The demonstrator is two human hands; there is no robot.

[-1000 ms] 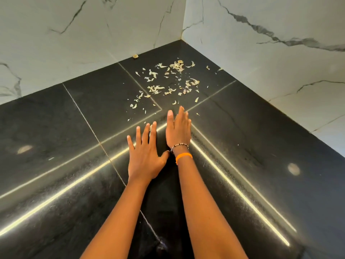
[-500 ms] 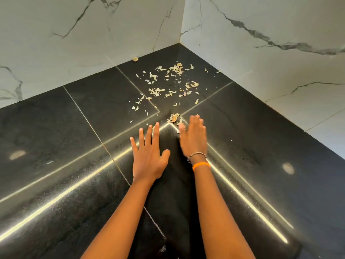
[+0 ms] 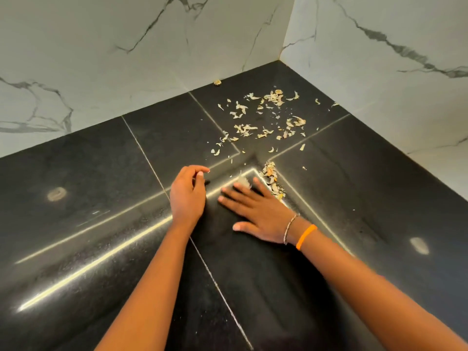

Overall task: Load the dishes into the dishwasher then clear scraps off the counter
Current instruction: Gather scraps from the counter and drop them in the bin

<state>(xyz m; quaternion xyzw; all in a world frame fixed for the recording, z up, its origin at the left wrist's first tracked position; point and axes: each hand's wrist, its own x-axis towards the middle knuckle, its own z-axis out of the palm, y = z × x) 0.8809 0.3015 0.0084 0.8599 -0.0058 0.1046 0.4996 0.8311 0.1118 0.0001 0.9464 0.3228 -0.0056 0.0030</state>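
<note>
Pale, dry, flaky vegetable scraps [image 3: 263,117] lie on the polished black stone counter [image 3: 88,173]. One loose band runs along the counter toward the marble wall corner [image 3: 281,54]; a small gathered heap [image 3: 271,174] sits nearer, away from that corner. The right hand [image 3: 255,211], flat with fingers spread, rests palm-down touching the heap, so it is the nearer hand. The left hand [image 3: 187,193] is loosely curled, apparently holding nothing, beside the right and clear of the heap. The scattered band lies beyond both hands, cornerward.
</note>
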